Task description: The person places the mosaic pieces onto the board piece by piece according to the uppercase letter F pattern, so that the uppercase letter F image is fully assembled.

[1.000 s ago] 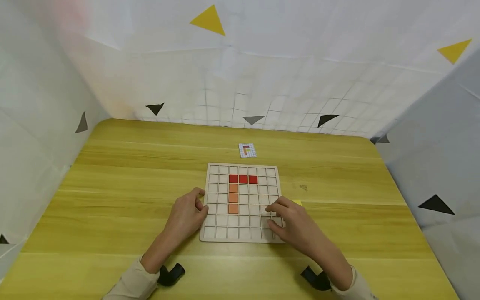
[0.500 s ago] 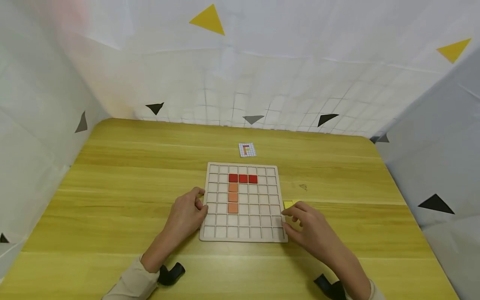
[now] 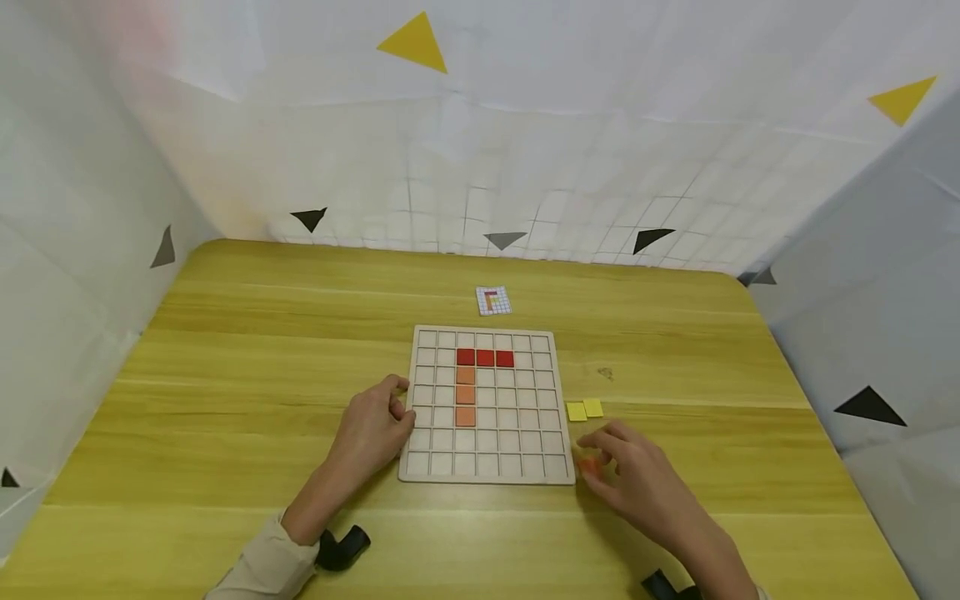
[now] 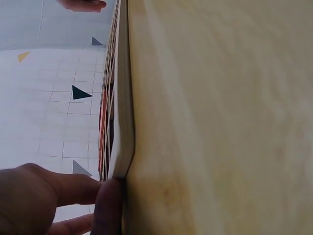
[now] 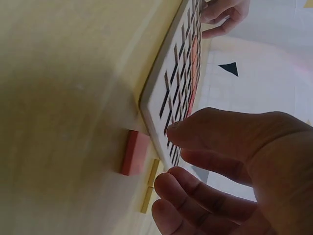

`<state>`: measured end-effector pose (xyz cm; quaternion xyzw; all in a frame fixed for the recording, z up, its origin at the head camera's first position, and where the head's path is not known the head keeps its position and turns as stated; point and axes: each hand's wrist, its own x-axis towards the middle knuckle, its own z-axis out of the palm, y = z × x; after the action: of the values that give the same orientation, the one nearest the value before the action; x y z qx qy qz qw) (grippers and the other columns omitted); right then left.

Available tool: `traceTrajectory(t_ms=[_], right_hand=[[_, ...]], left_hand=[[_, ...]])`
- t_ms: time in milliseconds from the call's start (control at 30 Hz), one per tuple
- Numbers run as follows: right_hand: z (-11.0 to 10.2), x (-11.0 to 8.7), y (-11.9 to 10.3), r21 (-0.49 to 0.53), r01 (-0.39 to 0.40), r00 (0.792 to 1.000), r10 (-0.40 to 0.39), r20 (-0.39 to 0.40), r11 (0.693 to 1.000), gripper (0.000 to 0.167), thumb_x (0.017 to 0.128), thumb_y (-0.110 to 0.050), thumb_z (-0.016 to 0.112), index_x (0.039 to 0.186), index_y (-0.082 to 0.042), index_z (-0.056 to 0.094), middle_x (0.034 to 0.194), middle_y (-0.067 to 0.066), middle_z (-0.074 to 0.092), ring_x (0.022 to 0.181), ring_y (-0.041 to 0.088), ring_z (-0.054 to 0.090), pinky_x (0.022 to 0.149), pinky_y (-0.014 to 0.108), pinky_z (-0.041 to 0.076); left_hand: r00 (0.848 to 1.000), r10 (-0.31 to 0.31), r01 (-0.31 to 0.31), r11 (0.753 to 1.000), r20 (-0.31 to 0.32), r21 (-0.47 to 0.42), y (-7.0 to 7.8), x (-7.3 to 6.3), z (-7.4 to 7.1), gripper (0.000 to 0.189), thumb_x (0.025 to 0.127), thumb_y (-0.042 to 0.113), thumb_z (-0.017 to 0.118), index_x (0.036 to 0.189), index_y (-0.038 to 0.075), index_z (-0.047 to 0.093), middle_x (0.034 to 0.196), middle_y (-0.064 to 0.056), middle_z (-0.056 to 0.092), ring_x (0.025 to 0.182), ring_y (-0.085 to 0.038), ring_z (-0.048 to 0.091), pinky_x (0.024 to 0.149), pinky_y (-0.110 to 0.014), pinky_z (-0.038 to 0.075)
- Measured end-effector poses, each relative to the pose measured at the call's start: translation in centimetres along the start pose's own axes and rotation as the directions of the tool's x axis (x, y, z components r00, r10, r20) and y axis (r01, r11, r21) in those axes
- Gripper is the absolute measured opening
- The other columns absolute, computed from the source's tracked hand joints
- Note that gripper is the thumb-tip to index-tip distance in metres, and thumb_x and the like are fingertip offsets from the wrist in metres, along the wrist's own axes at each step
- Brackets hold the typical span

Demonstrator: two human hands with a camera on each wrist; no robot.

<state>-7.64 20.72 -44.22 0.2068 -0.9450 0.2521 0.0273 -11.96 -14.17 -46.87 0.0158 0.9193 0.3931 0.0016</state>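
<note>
Three red tiles (image 3: 485, 358) and three orange tiles (image 3: 466, 395) form a corner shape on the gridded board (image 3: 508, 442), on the counter (image 3: 300, 333). Left hand (image 3: 377, 421) touches the board's left edge; cannot tell if its fingers pinch. Right hand (image 3: 637, 471) beside right edge, fingers parted, holding nothing; loose orange tile (image 5: 134, 152) near them. Two yellow tiles (image 3: 593, 407) nearby. Patterned card (image 3: 493, 301) beyond the board.

Tabletop (image 3: 262, 333): yellowish wood grain running side to side, far corners rounded
Back wall (image 3: 525, 150): creased white sheeting, thin grid lines above the tabletop's far edge, yellow triangle (image 3: 416, 43) high up
Left wall (image 3: 67, 167): pale, grey triangle (image 3: 162, 247) near the far left corner
Right wall (image 3: 900, 275): greyish, black triangle (image 3: 870, 406) beside the right edge
</note>
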Motion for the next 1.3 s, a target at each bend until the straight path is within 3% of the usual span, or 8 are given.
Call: traceTrajectory(t_ms=[333,633,1000,1300], right_hand=[[0.9,-0.9,0.4,0.043,-0.059,0.998,0.058,0.037,0.997,0.038,0.069,0.003,0.084,0.104,-0.008,0.075,0.095,-0.005,0.062,0.076,0.007,0.057,0.062,0.023,0.049],[0.7,-0.9,0.3,-0.004,-0.078,0.994,0.078,0.072,0.997,0.036,0.07,0.001,0.083,0.102,-0.014,0.076,0.095,-0.009,0.061,0.076,0.005,0.057,0.066,0.025,0.05],[1.0,-1.1,0.9,0.04,-0.056,0.997,0.054,0.049,0.998,0.034,0.069,0.004,0.082,0.094,-0.018,0.075,0.092,-0.011,0.06,0.074,0.003,0.055,0.064,0.023,0.049],[1.1,-0.8,1.1,0.076,-0.054,0.997,0.05,0.065,0.996,0.031,0.068,0.005,0.079,0.091,-0.015,0.073,0.085,-0.01,0.057,0.07,0.003,0.053,0.061,0.022,0.048]], left_hand=[[1.0,-0.01,0.01,1.0,0.003,-0.008,0.1,0.0,0.0,0.036,0.085,0.005,0.072,0.12,0.0,0.064,0.07,0.003,0.058,0.055,-0.013,0.05,0.054,-0.031,0.043],[1.0,0.014,-0.014,1.0,-0.006,-0.007,-0.1,-0.1,0.1,0.035,0.084,0.004,0.072,0.118,0.0,0.065,0.071,0.003,0.058,0.056,-0.012,0.05,0.055,-0.031,0.043],[1.0,0.011,-0.012,1.0,-0.007,-0.002,0.1,-0.1,0.0,0.035,0.084,0.004,0.072,0.118,-0.001,0.065,0.07,0.002,0.057,0.056,-0.013,0.049,0.054,-0.031,0.042],[1.0,0.006,-0.006,1.0,0.002,-0.012,0.1,0.0,0.0,0.036,0.084,0.004,0.072,0.119,-0.001,0.064,0.071,0.002,0.058,0.056,-0.013,0.05,0.054,-0.03,0.043]])
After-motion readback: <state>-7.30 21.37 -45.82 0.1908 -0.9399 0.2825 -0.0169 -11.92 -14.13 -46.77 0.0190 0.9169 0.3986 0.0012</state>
